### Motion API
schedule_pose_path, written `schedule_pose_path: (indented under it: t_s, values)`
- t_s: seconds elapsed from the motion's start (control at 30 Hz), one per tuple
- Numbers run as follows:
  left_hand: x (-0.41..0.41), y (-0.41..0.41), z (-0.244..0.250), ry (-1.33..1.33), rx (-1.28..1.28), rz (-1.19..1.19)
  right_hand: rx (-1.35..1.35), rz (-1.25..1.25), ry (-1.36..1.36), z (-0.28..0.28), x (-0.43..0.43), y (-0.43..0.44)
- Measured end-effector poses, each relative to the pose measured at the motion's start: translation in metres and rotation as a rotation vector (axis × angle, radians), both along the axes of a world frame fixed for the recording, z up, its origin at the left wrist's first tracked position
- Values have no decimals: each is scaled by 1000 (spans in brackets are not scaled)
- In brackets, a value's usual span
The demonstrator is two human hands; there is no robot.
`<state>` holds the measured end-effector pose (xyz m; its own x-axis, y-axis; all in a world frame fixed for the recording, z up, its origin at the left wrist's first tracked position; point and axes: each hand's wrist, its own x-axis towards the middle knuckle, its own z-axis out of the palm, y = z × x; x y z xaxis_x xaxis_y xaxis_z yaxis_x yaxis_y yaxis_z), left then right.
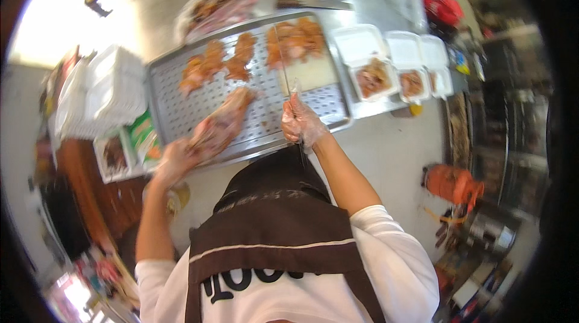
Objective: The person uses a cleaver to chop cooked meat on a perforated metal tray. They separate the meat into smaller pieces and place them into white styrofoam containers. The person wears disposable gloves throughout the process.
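Note:
My left hand (pixel 175 163) grips the narrow end of a large pale pink piece of meat (pixel 221 121), held over the near edge of a perforated metal tray (pixel 176 115). In a clear plastic glove, my right hand (pixel 304 123) is closed around a long thin-bladed knife (pixel 281 54). Its blade points away from me, above a pale cutting board (pixel 312 73) in the tray's right part. Orange-brown meat pieces (pixel 296 40) lie at the board's far end. More orange-brown pieces (pixel 203 65) rest on the tray's left half. Blur hides whether the left hand is gloved.
Open white foam boxes (pixel 373 76) with meat stand right of the tray. Stacked foam boxes (pixel 111 87) are at left. Behind lie a plastic bag of meat (pixel 226 2) and a wooden-handled blade (pixel 316 4). An orange gas cylinder (pixel 452 183) stands at right.

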<state>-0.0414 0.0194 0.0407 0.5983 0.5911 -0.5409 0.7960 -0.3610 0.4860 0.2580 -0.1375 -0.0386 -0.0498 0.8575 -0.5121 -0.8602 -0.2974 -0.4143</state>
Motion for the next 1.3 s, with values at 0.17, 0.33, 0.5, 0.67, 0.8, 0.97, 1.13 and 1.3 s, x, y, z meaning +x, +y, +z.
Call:
schedule_pose_path:
  t_s: [0.17, 0.33, 0.5, 0.67, 0.8, 0.97, 1.13, 1.3]
  values:
    - [42, 30, 143, 200, 586, -525, -207, -308, -962, -25, 109, -59]
    - [168, 23, 131, 633, 434, -1243, -567, -414, -1559, -62, 217, -114]
    - [212, 28, 45, 535, 495, -1555, -862, -173, -1836, -14, 220, -95]
    - [194, 69, -1, -201, 441, -1195, -513, -235, -1675, 20, 153, -87]
    - [173, 77, 3, -276, -112, -513, -280, 148, -1358, 12, 90, -77]
    - [149, 50, -26, -1067, -562, 611, -88, 513, -791, 25, 8, -9]
    - [139, 32, -22, -1210, -469, 378, 189, 426, -1343, 13, -55, 23]
    - [124, 38, -24, -1201, -574, 392, 66, 634, -1121, 13, -52, 21]
